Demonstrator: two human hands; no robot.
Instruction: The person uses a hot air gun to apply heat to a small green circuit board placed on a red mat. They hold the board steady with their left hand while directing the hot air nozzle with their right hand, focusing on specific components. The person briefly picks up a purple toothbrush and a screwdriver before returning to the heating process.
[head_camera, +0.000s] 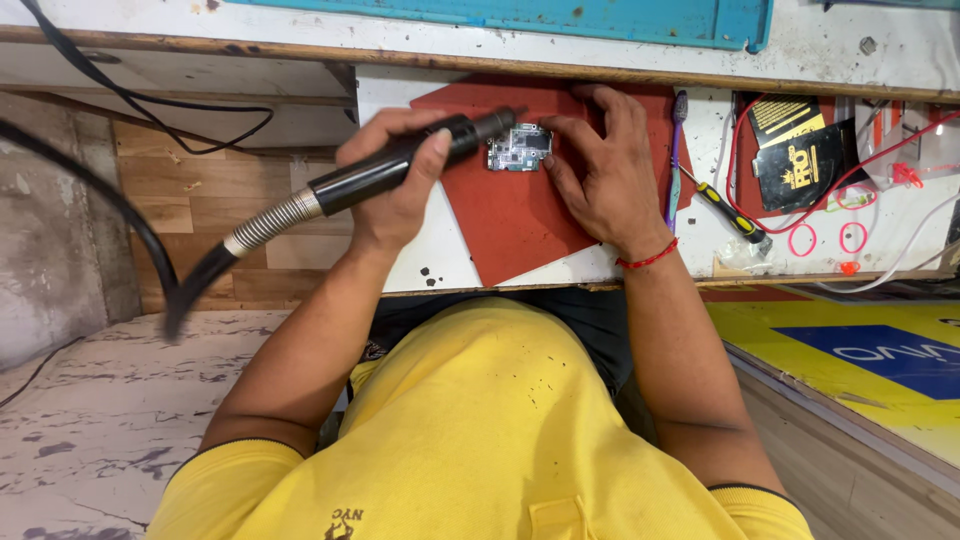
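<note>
**Hot-air wand bearing on a small circuit board**

A small circuit board (519, 149), pale green and crowded with silvery parts, is lying flat on a red mat (510, 225) near the bench's far edge. The right hand (600, 170) is pinning it, fingertips pressing at the board's right edge and the palm resting on the mat, so that hand is spread rather than gripping. The left hand (395, 175) is wrapping closed around a black cylindrical wand (400, 165), whose nozzle is pointing at the board's left side, touching or just above it. Judging by this, heating is under way; no part looks lifted off yet. A ribbed metal spring sleeve and a thick black hose (175, 285) are trailing from the wand. Beside the mat a purple toothbrush (677, 160) and a yellow-handled screwdriver (730, 212) are lying on the scuffed white benchtop (440, 255).
</note>
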